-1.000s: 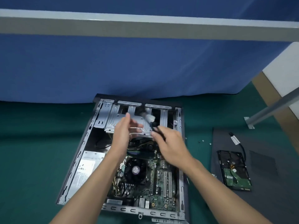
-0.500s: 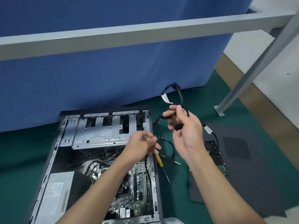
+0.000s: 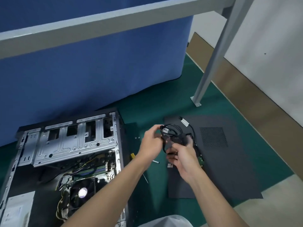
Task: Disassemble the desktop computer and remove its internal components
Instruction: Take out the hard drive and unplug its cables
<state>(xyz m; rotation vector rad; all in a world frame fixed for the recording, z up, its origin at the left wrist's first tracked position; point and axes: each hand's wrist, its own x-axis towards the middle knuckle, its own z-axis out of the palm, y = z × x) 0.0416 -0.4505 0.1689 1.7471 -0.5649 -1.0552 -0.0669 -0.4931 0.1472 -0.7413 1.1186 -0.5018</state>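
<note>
Right at the bottom edge, a bit of pale fabric (image 3: 165, 221), probably clothing, hard to say. Just past that, at the left, the open desktop case (image 3: 121, 141) lying on its side on the green mat (image 3: 147, 115). Power supply (image 3: 15, 210) in the near corner, CPU fan (image 3: 82, 192) beside it, silver drive cage (image 3: 73, 145) across the far end. Just right of the case, a yellow-handled screwdriver (image 3: 132, 155) flat on the mat, partly under the left forearm.

Holding a bundle of black cables (image 3: 173, 132) up in both hands, clear of the case and above the near-left part of the dark grey side panel (image 3: 229, 169). Pinching the top loop with the left hand (image 3: 151, 145), thumb and fingers closed on it. Gripping the lower part with the right hand (image 3: 184, 159), curled around the wires.

Under the right hand, a sliver of green circuit board (image 3: 201, 161) poking out on the panel. A bit farther along the panel, another black cable with a white label (image 3: 186, 122). Couple of tiny screws (image 3: 137, 137) loose on the mat between case and panel.

Behind all that, a blue cloth backdrop (image 3: 98, 76), a grey metal frame leg (image 3: 211, 59) with its foot plate on the mat at the right, then a white wall (image 3: 275, 46).
</note>
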